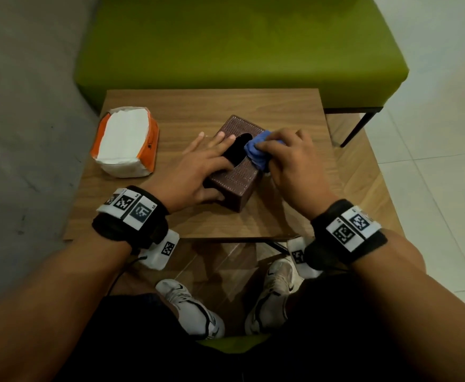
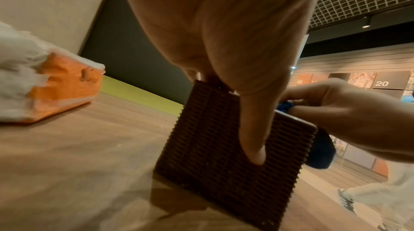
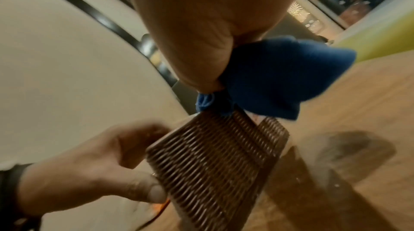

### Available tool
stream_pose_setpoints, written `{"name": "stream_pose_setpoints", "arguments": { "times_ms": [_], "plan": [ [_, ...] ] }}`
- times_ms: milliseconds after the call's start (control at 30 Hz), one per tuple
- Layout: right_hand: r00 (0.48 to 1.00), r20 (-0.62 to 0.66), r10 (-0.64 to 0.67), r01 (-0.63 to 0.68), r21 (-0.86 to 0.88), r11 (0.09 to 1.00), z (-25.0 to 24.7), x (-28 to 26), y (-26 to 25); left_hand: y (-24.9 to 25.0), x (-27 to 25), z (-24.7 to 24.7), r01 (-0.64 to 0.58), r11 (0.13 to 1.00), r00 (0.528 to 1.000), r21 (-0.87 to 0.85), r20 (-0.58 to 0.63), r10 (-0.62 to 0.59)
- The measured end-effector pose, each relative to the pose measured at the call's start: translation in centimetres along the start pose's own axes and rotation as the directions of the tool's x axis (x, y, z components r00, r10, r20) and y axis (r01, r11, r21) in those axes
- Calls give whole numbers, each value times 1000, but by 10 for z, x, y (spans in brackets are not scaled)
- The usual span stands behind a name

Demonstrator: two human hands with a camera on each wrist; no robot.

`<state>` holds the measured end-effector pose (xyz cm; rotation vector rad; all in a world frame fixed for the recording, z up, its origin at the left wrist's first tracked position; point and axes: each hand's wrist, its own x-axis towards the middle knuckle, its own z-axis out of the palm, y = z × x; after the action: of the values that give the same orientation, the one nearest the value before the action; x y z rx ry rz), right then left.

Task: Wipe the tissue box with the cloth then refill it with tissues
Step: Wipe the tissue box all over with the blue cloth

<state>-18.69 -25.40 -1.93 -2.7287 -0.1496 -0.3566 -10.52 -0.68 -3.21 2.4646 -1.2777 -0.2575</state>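
Observation:
A brown woven tissue box (image 1: pixel 239 183) lies slantwise on the wooden table (image 1: pixel 267 106), its dark oval opening facing up. My left hand (image 1: pixel 209 166) holds its near left corner, fingers over the top and thumb (image 2: pixel 253 128) down the end face (image 2: pixel 212 164). My right hand (image 1: pixel 289 164) grips a bunched blue cloth (image 1: pixel 256 153) and presses it on the box's top right edge beside the opening. In the right wrist view the cloth (image 3: pixel 280 79) bulges from that fist above the box (image 3: pixel 212 164). An orange pack of white tissues (image 1: pixel 126 142) lies at the table's left.
A green bench (image 1: pixel 239 51) stands right behind the table, with a grey wall on the left. The table's near edge is just beyond my wrists, and my shoes (image 1: pixel 192 310) are on the floor below it. Bare wood shows between the pack (image 2: pixel 56 89) and the box.

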Motion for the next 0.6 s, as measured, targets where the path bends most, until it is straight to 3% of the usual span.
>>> {"name": "stream_pose_setpoints", "arguments": {
  "times_ms": [100,167,233,333,467,600],
  "plan": [
    [1000,10,-8,8,-22,1000,0,-7,-7,7,-13,5,215,961,963,-174,-124,-238],
    [999,-14,30,-30,-29,999,2,-11,-8,11,-21,11,361,872,888,-331,-164,-430],
    [997,-41,59,-61,-47,997,5,-15,-11,12,-26,20,450,760,826,-469,-106,-554],
    [996,-48,72,-74,-49,996,7,-22,-16,15,-28,33,497,657,804,-566,16,-594],
    [999,-22,50,-51,-34,998,4,-27,-18,26,-25,44,508,665,774,-548,-50,-632],
    [998,54,-37,38,-19,999,-1,-37,-28,32,-28,51,541,625,712,-563,-89,-696]
  ]
}}
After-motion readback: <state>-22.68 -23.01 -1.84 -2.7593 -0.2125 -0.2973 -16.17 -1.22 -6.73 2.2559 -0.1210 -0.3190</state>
